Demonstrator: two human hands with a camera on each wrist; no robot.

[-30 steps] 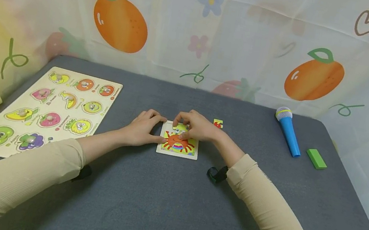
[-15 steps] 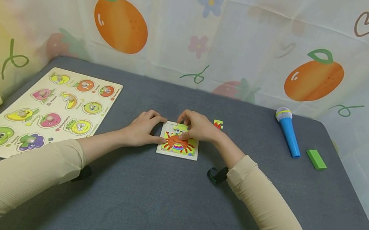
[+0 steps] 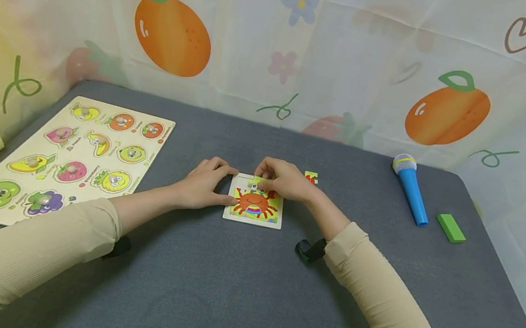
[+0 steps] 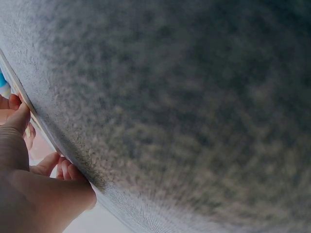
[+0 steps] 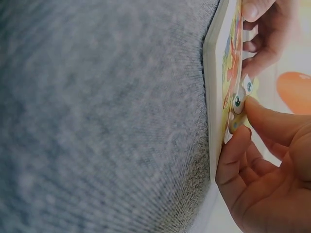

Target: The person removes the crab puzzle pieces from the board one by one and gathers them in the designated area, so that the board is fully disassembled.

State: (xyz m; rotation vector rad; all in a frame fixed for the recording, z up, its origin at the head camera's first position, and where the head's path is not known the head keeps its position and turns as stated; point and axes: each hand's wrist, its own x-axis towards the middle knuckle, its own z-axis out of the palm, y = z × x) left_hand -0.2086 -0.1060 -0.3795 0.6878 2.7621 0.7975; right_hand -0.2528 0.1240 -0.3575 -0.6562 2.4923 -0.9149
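A small square crab jigsaw puzzle [image 3: 253,213] in a pale wooden tray lies flat on the table. My left hand [image 3: 204,183] holds the tray's left side, thumb at the edge of the picture and fingers by the far left corner. Between thumb and fingers, my right hand [image 3: 283,180] pinches a yellow-green puzzle piece [image 5: 238,103] printed with the crab's eyes. That piece is tilted over the far part of the picture, partly hidden by the fingers. A loose red and yellow puzzle piece [image 3: 311,177] lies on the table just beyond the right hand.
At left lies a large wooden fruit puzzle board [image 3: 87,152]. A blue toy microphone [image 3: 412,190] and a green block [image 3: 451,227] are on the right. The grey table [image 3: 231,292] ends at a printed curtain [image 3: 242,38] behind.
My right hand has shifted slightly to the right with the eye piece, which now stands more tilted, and more of the crab shows. The left hand stays on the tray.
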